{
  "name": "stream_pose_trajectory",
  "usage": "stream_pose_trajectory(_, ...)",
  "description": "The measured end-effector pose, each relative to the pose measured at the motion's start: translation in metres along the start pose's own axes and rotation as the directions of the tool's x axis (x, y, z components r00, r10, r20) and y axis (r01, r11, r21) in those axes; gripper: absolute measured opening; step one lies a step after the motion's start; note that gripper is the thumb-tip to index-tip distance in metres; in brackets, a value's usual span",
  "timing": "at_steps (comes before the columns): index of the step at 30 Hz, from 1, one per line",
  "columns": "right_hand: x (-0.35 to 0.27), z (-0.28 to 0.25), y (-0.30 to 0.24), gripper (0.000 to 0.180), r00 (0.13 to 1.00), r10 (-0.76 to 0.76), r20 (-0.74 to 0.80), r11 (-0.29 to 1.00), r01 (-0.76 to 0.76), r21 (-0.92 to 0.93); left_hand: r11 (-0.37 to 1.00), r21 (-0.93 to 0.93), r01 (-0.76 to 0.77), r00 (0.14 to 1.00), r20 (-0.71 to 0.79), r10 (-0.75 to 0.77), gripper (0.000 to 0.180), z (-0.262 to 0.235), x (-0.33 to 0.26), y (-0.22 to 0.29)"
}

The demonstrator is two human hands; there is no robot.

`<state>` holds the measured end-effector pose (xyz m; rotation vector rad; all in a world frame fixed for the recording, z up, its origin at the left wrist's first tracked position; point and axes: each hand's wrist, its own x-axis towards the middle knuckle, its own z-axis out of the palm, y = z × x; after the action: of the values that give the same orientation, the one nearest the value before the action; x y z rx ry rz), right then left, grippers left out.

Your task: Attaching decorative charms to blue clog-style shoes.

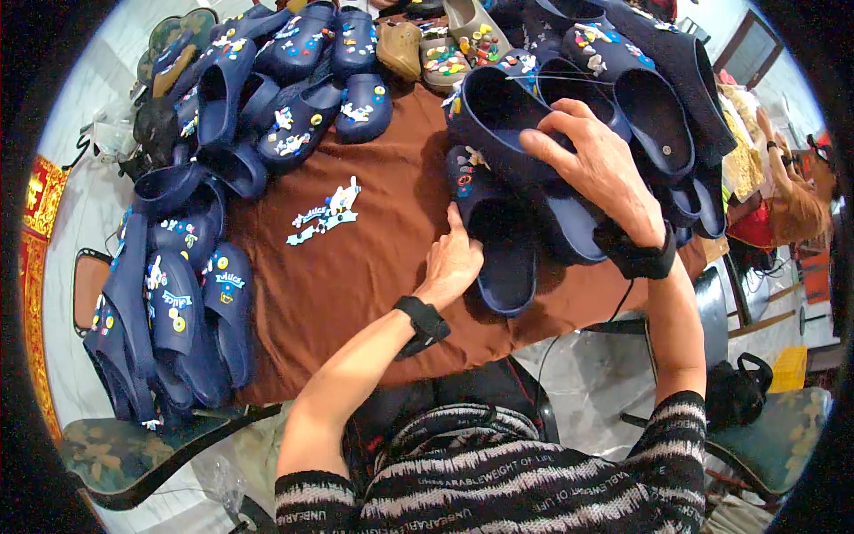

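**Several navy clogs (178, 303) around a brown-covered surface (356, 311)**

The left hand (452, 260) sets its extended index finger against the near clog (507, 271), beside the charms on its toe; the remaining fingers curl inward, and whether this grip pinches anything cannot be told. The near clog lies right of centre, heel toward the person. The right hand (600, 169) arches at the opening of the upper clog (503, 93), fingers bent; whether its grip closes on the rim is unclear. Loose charms (326, 214), white and pale blue, lie flat at centre left.
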<state>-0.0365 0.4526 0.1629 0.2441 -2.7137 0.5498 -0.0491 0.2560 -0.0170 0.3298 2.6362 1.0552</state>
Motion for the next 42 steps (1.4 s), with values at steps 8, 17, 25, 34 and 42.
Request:
stream_pose_trajectory(8, -0.017, -0.008, -0.005, 0.041, 0.99, -0.127, 0.067, 0.954, 0.14, -0.264, 0.998, 0.067, 0.013, 1.0, -0.011, -0.012, 0.079, -0.031, -0.026, -0.022)
stream_pose_trajectory(17, -0.012, 0.013, -0.011, 0.04, 0.991, -0.131, -0.01, 0.956, 0.124, -0.267, 0.995, -0.029, 0.094, 0.989, -0.109, -0.096, 0.081, -0.068, -0.087, -0.076)
stream_pose_trajectory(25, -0.025, 0.045, -0.003, 0.037, 0.973, -0.195, 0.126, 0.902, 0.228, -0.366, 0.993, -0.107, -0.044, 0.963, -0.269, 0.014, 0.074, -0.102, -0.165, -0.125)
stream_pose_trajectory(34, -0.039, 0.041, -0.035, 0.027, 0.971, -0.239, 0.017, 0.916, 0.232, -0.327, 0.971, -0.232, 0.059, 0.877, -0.453, -0.162, 0.064, -0.105, -0.211, -0.149)
stream_pose_trajectory(42, -0.082, 0.122, -0.059, 0.019, 0.909, -0.286, 0.302, 0.958, 0.263, 0.115, 0.972, -0.069, 0.223, 0.823, -0.521, -0.226, 0.067, -0.111, -0.216, -0.163)
